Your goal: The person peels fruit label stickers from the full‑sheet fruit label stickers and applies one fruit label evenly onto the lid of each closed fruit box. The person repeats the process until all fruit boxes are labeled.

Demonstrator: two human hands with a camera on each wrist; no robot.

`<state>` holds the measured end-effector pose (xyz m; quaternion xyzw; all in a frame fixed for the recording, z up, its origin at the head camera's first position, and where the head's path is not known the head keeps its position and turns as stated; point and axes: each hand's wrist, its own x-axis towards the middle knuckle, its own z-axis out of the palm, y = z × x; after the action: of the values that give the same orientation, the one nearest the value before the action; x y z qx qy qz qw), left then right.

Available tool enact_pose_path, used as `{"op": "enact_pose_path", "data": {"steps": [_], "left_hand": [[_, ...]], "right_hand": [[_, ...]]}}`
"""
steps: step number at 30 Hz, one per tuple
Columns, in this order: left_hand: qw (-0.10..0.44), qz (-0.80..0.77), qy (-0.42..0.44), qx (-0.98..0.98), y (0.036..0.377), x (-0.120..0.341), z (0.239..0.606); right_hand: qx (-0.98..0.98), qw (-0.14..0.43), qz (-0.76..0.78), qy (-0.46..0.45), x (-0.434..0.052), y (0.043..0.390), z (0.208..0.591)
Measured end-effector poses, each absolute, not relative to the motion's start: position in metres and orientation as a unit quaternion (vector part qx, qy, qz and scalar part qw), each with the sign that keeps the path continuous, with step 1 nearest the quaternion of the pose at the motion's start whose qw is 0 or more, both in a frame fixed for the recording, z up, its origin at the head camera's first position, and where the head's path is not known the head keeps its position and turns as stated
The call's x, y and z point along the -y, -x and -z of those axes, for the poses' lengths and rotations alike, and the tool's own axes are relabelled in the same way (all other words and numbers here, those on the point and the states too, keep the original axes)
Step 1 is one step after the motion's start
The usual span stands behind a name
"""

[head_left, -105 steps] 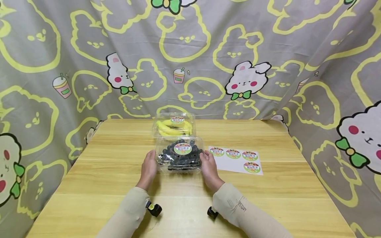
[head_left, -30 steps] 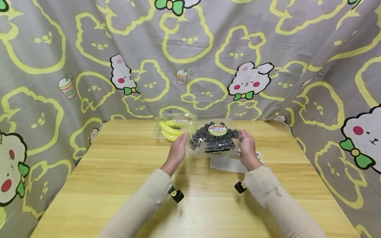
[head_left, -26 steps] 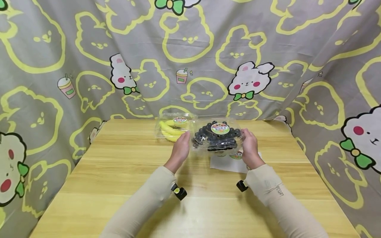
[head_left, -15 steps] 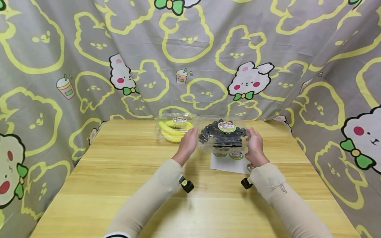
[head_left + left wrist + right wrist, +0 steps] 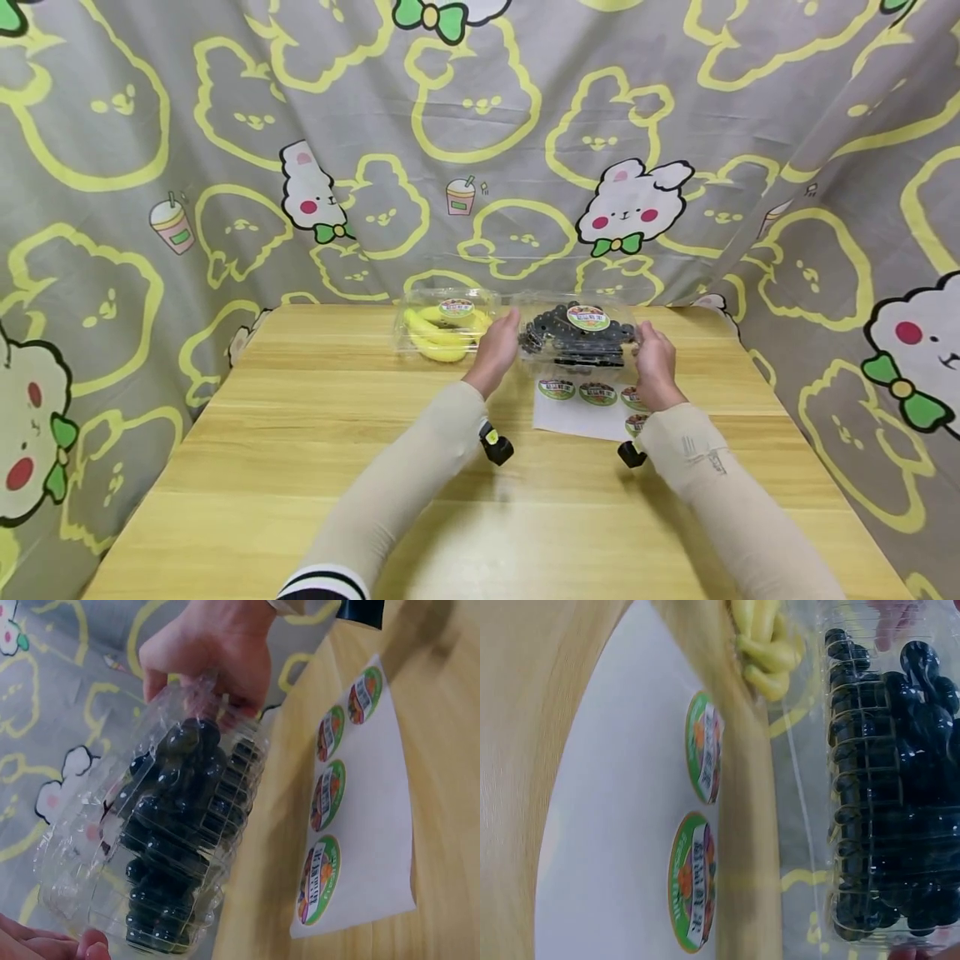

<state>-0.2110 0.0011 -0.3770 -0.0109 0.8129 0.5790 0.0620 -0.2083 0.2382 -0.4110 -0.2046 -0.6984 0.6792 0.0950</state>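
A clear plastic clamshell box (image 5: pixel 534 358) of dark grapes (image 5: pixel 172 832), with a round fruit sticker (image 5: pixel 588 317) on its lid, is held between both hands at the back of the table. My left hand (image 5: pixel 497 350) holds its left end, and my right hand (image 5: pixel 656 367) grips the opposite end. Fingers of the right hand curl at the box's end in the left wrist view. Just left of it stands a matching clear box (image 5: pixel 401 342) with bananas (image 5: pixel 438 337) inside. My left hand overlaps that box's right corner in the head view.
A white sheet (image 5: pixel 573 418) with several round stickers lies on the wooden table (image 5: pixel 300 467), in front of the grape box and beside my right hand. A patterned curtain (image 5: pixel 517 125) hangs right behind the table's back edge.
Both hands have carried the grape box from in front of the banana box rightward and back, to beside it. It passed over the sticker sheet, whose stickers show again. The banana box stays put.
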Motion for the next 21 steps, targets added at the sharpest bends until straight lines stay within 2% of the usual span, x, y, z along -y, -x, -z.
{"op": "enact_pose_path", "data": {"steps": [6,21], "left_hand": [[0.068,-0.569,0.017,-0.819,0.223,-0.010,0.386],[0.082,-0.602,0.030,-0.794,0.251,-0.024,0.401]], "right_hand": [[0.695,0.101,-0.690,0.173,-0.246,0.218,0.418],[0.674,0.070,-0.719,0.156,-0.258,0.242,0.434]]}}
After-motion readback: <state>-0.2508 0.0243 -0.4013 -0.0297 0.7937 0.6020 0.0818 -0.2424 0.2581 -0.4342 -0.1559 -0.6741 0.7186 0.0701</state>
